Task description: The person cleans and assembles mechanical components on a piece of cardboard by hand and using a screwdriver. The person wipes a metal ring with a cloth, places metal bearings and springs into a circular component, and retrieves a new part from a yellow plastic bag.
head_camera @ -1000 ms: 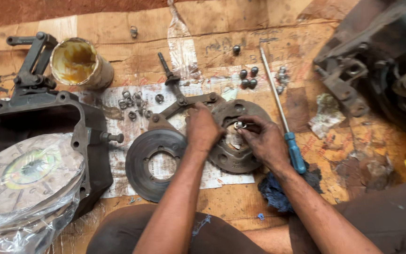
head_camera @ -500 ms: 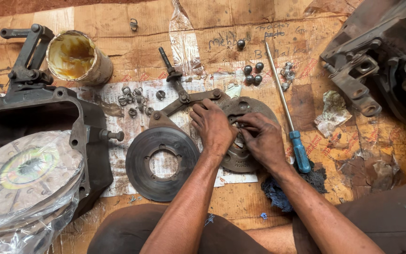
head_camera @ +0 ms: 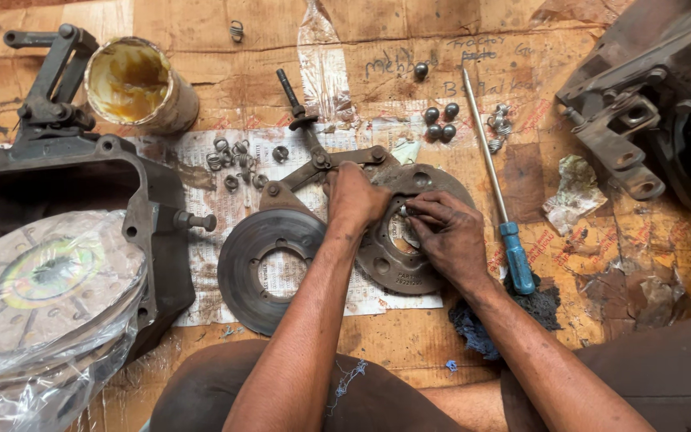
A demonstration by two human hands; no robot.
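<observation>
Small part under right hand fingertips, indistinct

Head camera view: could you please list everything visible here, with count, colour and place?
Metal disc with holes: one, rusty brown, centre, under both hands.
Ring disc: one, dark grey, left of it.
Lever linkage: one, dark, above the discs.
Screwdriver: one, blue handle, right.
Steel balls: five, dark, upper centre.
Grease tin: one, yellowish, upper left.
Housing: one, black, left.
Wrapped discs: stack, grey, lower left.
Left hand: on disc.
Right hand: at disc centre.

Screwdriver and steel balls crowd the right; bare cardboard lies open near the knees
</observation>
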